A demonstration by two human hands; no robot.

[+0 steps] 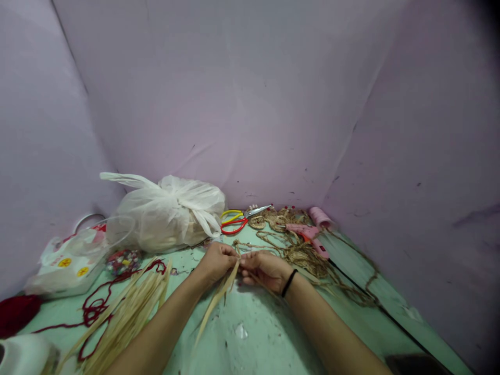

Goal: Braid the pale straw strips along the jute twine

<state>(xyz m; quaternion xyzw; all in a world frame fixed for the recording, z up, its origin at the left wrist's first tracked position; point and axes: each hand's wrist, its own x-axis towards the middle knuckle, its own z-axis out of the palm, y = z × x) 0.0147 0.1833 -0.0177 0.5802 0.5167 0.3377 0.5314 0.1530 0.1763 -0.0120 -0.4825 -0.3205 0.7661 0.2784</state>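
My left hand [216, 262] and my right hand [264, 269] meet over the green table [258, 333], both pinched closed on a long pale dried-leaf strip [216, 302]. The strip runs from the fingers down toward me and to the left. A black band circles my right wrist. A piece of jute twine [250, 246] lies just beyond the fingers.
A bundle of dried strips [125, 317] and red yarn [97, 307] lie left. A white plastic bag [172, 213], a clear container [78, 255], beads [123, 260], scissors [238, 219], a pink glue gun [310, 237] and tangled jute cord [308, 255] sit behind. Lilac walls enclose the corner.
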